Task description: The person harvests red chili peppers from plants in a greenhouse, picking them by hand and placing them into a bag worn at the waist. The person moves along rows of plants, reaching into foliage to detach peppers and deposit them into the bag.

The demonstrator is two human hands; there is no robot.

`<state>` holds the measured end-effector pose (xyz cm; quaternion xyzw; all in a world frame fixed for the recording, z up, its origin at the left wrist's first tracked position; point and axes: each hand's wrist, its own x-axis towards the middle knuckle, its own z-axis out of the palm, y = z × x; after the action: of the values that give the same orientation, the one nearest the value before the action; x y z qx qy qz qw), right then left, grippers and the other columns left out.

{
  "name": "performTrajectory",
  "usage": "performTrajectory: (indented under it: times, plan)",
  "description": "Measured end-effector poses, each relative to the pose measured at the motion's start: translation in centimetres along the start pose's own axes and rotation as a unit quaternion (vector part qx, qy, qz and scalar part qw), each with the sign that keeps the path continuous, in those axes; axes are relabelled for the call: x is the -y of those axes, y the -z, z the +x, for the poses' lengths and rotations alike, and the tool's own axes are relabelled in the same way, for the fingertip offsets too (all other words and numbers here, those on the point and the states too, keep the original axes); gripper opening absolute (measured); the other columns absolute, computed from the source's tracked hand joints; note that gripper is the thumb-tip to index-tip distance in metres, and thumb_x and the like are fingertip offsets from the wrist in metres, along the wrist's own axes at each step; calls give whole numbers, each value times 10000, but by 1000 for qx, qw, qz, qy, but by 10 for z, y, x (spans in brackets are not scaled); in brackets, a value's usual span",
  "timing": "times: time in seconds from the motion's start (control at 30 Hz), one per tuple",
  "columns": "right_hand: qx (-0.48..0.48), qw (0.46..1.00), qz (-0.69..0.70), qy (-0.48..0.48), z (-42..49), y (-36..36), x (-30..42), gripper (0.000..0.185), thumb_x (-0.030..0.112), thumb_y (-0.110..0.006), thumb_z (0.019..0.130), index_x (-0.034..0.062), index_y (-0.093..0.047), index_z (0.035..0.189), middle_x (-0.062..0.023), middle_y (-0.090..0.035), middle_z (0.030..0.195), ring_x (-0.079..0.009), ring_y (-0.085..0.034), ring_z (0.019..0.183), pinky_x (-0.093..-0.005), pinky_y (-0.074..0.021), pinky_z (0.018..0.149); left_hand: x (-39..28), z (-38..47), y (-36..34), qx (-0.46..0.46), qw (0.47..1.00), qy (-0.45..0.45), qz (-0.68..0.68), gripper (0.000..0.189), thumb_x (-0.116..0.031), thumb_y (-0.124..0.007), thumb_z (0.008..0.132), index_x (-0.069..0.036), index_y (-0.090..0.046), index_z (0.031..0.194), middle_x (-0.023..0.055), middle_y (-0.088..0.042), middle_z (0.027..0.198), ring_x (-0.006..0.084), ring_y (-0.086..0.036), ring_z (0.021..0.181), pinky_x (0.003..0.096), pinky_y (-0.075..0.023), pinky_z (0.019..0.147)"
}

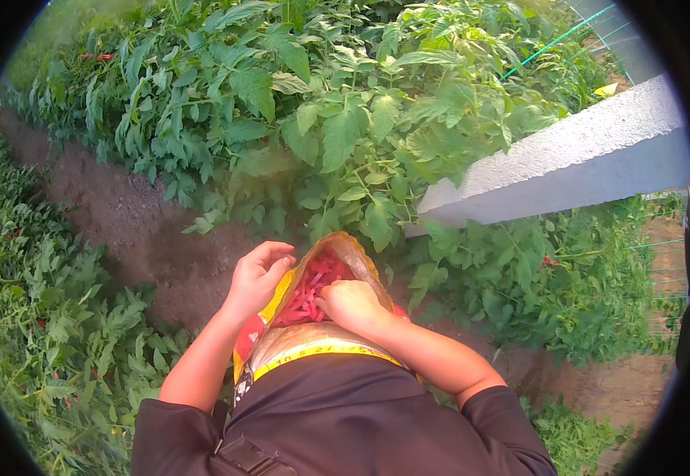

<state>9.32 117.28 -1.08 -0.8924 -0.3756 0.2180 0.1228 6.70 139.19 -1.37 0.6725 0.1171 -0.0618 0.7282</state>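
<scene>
A yellow and red bag [268, 303] hangs open at my waist, its mouth facing up. Pink-red strips [306, 300] lie loose in a heap inside. My right hand [351, 303] reaches into the bag with its fingers curled down at the strips; its fingertips are partly hidden, so whether it pinches one is unclear. Just beside the bag's left rim is my left hand [259, 275], loosely curled, thumb and forefinger a little apart and nothing visible between them. A yellow band with printed numbers [327, 351] runs along the bag's near edge.
Dense leafy plants, apparently tomato [345, 131], rise just ahead. A pale concrete post [559, 166] slants in from the right. To the left, a dirt path [124, 202] separates them from another plant row [53, 339]. Green strings [559, 41] stretch at upper right.
</scene>
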Motion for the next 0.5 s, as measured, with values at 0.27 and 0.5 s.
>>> performTrajectory:
  times: [0.27, 0.5]
  plan:
    - [31, 987, -11, 154, -8, -5, -13, 148, 149, -628, 793, 71, -701, 896, -115, -622, 945, -297, -641, 923, -392, -545, 744, 4, -5, 6, 8, 1000, 17, -17, 196, -80, -601, 963, 17, -638, 1129, 71, -709, 1000, 112, -654, 943, 265, -515, 837]
    - [-59, 834, 548, -5, -27, 42, -19, 104, 91, -637, 920, 9, -646, 983, -58, -631, 970, -224, -615, 943, -368, -489, 860, 2, -4, 20, 21, 999, 29, 24, 174, -33, -572, 966, 23, -622, 1123, 62, -685, 1000, 119, -636, 923, 276, -523, 872]
